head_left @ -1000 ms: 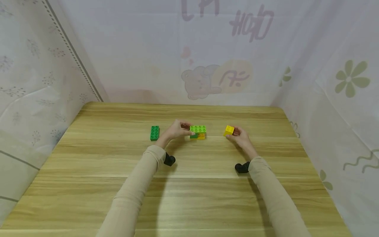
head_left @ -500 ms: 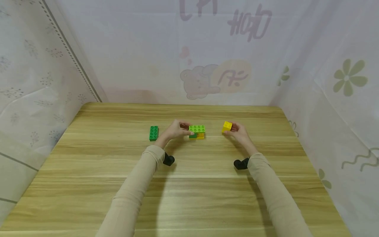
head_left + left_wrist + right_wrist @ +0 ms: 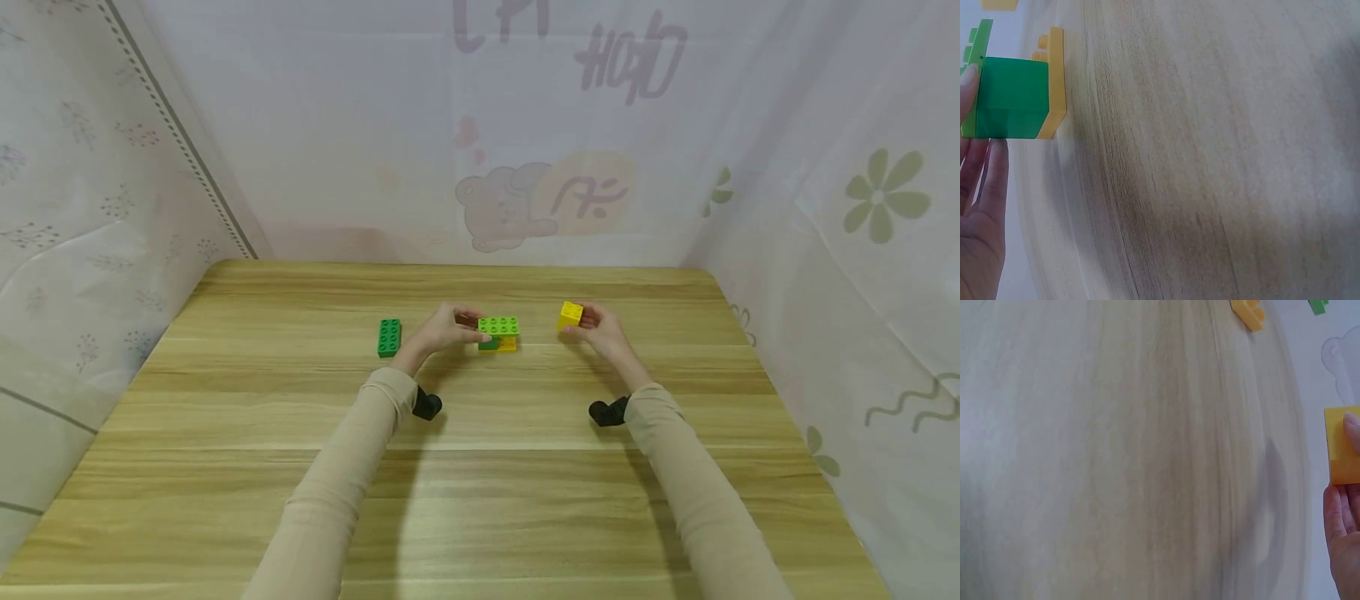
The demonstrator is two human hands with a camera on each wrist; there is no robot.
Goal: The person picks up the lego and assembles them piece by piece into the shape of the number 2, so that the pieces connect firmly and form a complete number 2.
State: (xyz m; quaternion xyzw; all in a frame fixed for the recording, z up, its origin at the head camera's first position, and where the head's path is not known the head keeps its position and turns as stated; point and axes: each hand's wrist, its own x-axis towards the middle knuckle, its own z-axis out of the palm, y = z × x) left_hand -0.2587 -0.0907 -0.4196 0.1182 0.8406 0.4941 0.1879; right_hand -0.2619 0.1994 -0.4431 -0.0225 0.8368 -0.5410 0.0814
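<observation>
The left hand (image 3: 448,329) grips a small stack of building bricks by its left end, thumb on the near side and fingers behind. On top of that stack is a light green plate (image 3: 498,326) with two rows of studs; under its end nearest the left hand sits a dark green block (image 3: 1013,97), and beneath that lies a yellow-orange plate (image 3: 509,344). Toward the right hand, the two plates stand apart with a gap between them, and studs show on the lower one. The right hand (image 3: 606,333) pinches a yellow block (image 3: 570,315) between thumb and fingers, studs upward and slightly tilted, held clear of the worktop (image 3: 510,517) and well apart from the stack on the side facing the left hand. Outward of the left hand, near its wrist, a dark green brick (image 3: 388,338) lies flat with its studs up. Black devices (image 3: 428,406) jut inward from both wrists, beside the cuffs of beige sleeves (image 3: 337,475). Beyond both hands hangs a pale printed cloth (image 3: 360,142).
</observation>
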